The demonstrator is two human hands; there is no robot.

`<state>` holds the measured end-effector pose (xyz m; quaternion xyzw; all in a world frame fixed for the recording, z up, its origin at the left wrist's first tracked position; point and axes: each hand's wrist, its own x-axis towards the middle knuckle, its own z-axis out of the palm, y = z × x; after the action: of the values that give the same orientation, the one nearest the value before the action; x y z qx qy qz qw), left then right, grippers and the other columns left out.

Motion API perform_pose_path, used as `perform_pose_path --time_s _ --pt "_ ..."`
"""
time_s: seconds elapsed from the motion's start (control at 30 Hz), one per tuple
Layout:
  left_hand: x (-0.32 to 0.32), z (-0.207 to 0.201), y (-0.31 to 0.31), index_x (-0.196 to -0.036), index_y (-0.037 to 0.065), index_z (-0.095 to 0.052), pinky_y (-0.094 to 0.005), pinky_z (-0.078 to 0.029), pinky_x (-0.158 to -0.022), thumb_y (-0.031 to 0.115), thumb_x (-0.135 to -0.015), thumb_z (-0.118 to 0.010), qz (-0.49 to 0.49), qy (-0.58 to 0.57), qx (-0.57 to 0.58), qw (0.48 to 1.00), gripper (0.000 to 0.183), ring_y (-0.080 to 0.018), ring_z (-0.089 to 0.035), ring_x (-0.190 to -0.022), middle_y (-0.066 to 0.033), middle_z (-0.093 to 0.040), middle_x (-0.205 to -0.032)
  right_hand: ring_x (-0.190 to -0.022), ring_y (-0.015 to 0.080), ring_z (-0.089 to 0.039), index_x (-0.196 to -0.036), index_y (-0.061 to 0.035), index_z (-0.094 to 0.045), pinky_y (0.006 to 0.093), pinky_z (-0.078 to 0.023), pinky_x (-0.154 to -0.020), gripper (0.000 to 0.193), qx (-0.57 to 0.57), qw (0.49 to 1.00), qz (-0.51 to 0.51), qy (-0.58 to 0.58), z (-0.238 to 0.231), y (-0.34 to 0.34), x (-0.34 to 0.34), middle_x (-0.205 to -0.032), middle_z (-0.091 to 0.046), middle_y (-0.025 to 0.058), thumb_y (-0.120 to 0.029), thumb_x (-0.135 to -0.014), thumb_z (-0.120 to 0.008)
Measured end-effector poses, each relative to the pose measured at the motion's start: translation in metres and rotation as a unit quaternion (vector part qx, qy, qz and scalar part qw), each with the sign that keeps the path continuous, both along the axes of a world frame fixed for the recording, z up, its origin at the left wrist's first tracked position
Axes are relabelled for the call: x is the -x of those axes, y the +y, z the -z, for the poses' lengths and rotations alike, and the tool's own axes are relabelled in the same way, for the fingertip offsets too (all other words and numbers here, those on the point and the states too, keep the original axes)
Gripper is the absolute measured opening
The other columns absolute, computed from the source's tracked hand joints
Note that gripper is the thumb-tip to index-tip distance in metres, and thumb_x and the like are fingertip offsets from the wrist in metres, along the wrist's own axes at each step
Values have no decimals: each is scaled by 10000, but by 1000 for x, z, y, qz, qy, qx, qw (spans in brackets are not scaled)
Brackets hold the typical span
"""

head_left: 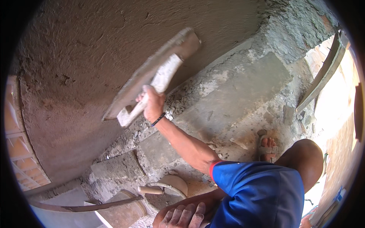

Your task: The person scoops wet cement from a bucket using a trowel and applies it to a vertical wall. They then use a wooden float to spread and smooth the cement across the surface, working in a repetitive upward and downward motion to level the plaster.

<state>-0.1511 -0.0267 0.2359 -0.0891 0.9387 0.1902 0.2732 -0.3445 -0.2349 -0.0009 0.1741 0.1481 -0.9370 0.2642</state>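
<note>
My right hand (153,103) is closed round the pale handle of a long plastering float (152,76). The float's flat face lies along the wet grey-brown plaster wall (76,57), tilted from lower left to upper right. A dark braided band (157,119) circles that wrist, and the arm comes out of a blue sleeve. Down at the lower edge, my left hand (184,216) rests on my bent knee, its plaster-dusted fingers spread over it and its palm hidden.
Below the wall runs a rough ledge of cement slabs (235,98) with crumbs of mortar. A bucket (176,186) with a wooden-handled tool (150,190) across it stands near my left knee. A plank (323,72) leans at the right. My sandalled foot (268,148) is on the ground.
</note>
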Motion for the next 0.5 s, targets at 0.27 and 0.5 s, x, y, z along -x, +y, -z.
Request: perform_pose_path --time_s 0.27,0.5 --pt "8 -1 7 -1256 29 -549 -425 -481 -921 290 -815 -622 18 2 8 1000 518 -317 -585 -1110 -190 -578 -1248 -597 140 -552 -897 8 -515 315 -520 -513 160 11 972 -3 233 -170 9 18 -735 -548 66 -111 -833 -603" --pt "17 0 13 -1260 29 -544 -426 -481 -923 289 -822 -615 28 0 14 1000 514 -318 -585 -1112 -191 -577 -1248 -594 115 -556 -1218 33 -345 260 -543 -477 436 -17 956 108 273 -178 51 91 -873 -520 103 -141 -900 -586"
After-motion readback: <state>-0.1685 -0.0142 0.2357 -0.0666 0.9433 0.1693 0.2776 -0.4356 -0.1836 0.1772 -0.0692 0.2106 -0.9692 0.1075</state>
